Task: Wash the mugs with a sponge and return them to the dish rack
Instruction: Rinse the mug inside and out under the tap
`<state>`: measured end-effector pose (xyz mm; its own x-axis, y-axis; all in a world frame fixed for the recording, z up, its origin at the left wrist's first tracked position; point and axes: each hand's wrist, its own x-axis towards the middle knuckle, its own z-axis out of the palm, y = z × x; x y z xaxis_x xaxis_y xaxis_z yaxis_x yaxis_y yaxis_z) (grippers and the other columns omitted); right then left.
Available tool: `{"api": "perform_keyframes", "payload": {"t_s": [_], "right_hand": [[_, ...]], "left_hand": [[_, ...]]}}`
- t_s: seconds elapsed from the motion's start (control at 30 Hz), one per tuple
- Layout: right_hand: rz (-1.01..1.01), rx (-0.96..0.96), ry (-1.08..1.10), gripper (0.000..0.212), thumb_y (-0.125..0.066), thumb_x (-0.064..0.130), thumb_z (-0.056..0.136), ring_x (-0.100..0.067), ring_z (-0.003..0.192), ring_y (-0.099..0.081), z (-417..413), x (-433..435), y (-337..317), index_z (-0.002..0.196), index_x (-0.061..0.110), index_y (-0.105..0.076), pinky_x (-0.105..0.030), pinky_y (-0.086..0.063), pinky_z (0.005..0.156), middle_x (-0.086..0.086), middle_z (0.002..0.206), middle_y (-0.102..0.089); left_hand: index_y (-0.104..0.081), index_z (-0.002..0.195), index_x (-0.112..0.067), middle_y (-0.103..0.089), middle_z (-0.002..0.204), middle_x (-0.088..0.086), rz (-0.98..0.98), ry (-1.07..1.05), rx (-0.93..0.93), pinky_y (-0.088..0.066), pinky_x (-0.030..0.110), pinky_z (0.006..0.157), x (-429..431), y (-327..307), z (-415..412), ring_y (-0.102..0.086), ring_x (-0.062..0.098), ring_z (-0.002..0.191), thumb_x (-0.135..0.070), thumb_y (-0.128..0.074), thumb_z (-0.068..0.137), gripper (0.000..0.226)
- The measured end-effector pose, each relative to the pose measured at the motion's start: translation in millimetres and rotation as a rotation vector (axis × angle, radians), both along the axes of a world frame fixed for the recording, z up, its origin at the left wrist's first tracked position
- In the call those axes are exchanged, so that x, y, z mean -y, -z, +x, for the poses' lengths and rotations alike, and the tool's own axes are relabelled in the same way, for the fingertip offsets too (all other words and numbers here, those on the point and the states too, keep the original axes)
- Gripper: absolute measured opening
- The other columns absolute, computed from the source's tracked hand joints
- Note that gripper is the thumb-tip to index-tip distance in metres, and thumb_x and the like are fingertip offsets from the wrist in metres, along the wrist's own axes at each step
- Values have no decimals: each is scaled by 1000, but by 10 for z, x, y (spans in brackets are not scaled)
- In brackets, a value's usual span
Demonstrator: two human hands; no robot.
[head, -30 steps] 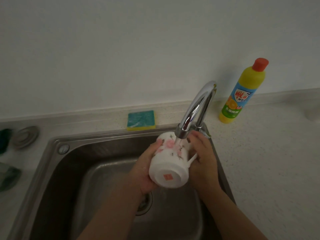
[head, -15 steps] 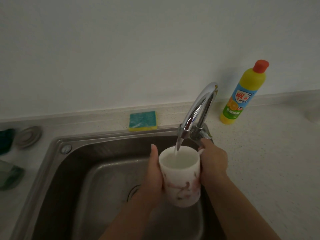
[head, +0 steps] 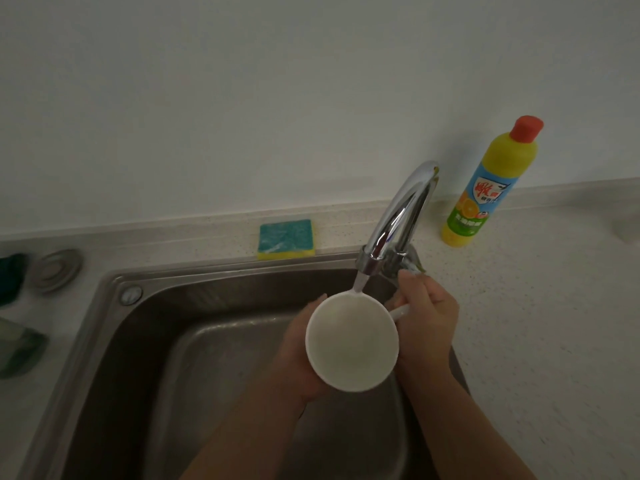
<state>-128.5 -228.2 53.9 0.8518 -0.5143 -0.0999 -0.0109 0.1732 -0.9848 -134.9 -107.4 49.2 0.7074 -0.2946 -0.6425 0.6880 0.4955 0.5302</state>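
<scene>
I hold a white mug [head: 351,342] over the steel sink [head: 166,344], its open mouth facing up toward me. My left hand [head: 294,355] cups its left side. On the mug's right, my right hand [head: 427,323] grips the handle. A thin stream from the chrome tap [head: 398,220] lands on the mug's far rim. The teal and yellow sponge [head: 286,239] lies flat on the counter behind the sink, apart from both hands.
A yellow dish-soap bottle [head: 485,188] with a red cap stands right of the tap. A round metal sink plug [head: 55,270] rests on the left counter, beside dark green items [head: 17,351] at the left edge. Speckled white counter [head: 554,341] stretches to the right.
The mug went from bottom-up under the tap to upright. It now tilts its mouth toward me, sitting lower and nearer, with both hands still on it.
</scene>
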Motion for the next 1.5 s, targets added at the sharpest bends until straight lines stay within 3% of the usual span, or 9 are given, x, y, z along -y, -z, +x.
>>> {"api": "perform_keyframes", "payload": {"t_s": [0.1, 0.27, 0.47, 0.63, 0.83, 1.07, 1.2, 1.3, 1.5], "right_hand": [[-99, -180, -193, 16, -56, 15, 90, -16, 65, -57, 53, 49, 40, 77, 8, -63, -31, -48, 64, -5, 71, -62], [49, -362, -273, 32, -56, 10, 89, -18, 94, -67, 74, 79, 211, 114, 27, -64, -39, -53, 87, -2, 104, -70], [385, -209, -84, 45, -39, -12, 88, -19, 95, -69, -50, 30, 130, 113, 16, -63, -28, -56, 74, -9, 109, -68], [259, -284, -162, 46, -38, -2, 92, -19, 95, -69, -132, 147, 224, 120, 26, -60, -38, -57, 77, -1, 107, -69], [-265, -428, -305, 22, -47, 9, 94, -17, 75, -68, -195, 314, 297, 97, 20, -65, -29, -55, 62, -1, 82, -71], [-206, -357, -359, 16, -56, 12, 92, -3, 71, -69, -285, 293, 344, 86, 21, -68, -12, -50, 51, 11, 76, -73], [-197, -421, -362, 21, -47, 9, 95, -11, 76, -69, -252, 270, 305, 95, 16, -67, -15, -51, 54, -1, 86, -72], [-187, -404, -398, 23, -45, 12, 97, -12, 80, -69, -228, 238, 219, 102, 22, -64, -20, -54, 59, 3, 94, -70], [-576, -135, -544, 16, -52, 30, 93, 13, 110, -46, -156, 222, 16, 96, 28, -67, -13, -35, 88, 25, 115, -53]], "left_hand": [[-75, 77, -13, -69, 65, 10, -54, -56, -55, -54, 27, 48, -53, 97, 128, -67, 26, 56, -45, -43, 92, 48], [-61, 122, -3, -69, 101, 22, 106, -183, -70, -55, 41, 75, -54, 94, 228, -66, 33, 84, -51, -61, 79, 64], [-69, 111, -8, -70, 105, 22, 25, 4, -132, -50, 49, 92, -31, 44, 217, -67, 36, 95, -69, -54, 77, 71], [-66, 105, -11, -72, 102, 17, 83, 62, -52, -51, 48, 88, -25, 98, 115, -67, 33, 98, -44, -68, 66, 52], [-47, 123, -32, -66, 116, 2, 586, 179, 441, -57, 40, 82, 44, 131, 116, -67, 19, 99, -35, -89, 51, 83], [-40, 115, -59, -59, 116, -21, 795, 489, 895, -51, 17, 86, 12, 45, 150, -57, -6, 108, -43, -89, 46, 86], [-52, 114, -38, -67, 104, -11, 733, 306, 689, -53, 15, 66, -82, -22, 132, -66, -1, 89, -16, -86, 64, 64], [-59, 116, -19, -74, 100, 10, 398, 157, 168, -58, 38, 70, -103, -67, 86, -71, 25, 89, -29, -72, 79, 41], [-64, 115, -11, -69, 94, 23, -151, 16, -408, -57, 53, 67, -221, 35, 7, -68, 38, 75, -61, -67, 65, 71]]}}
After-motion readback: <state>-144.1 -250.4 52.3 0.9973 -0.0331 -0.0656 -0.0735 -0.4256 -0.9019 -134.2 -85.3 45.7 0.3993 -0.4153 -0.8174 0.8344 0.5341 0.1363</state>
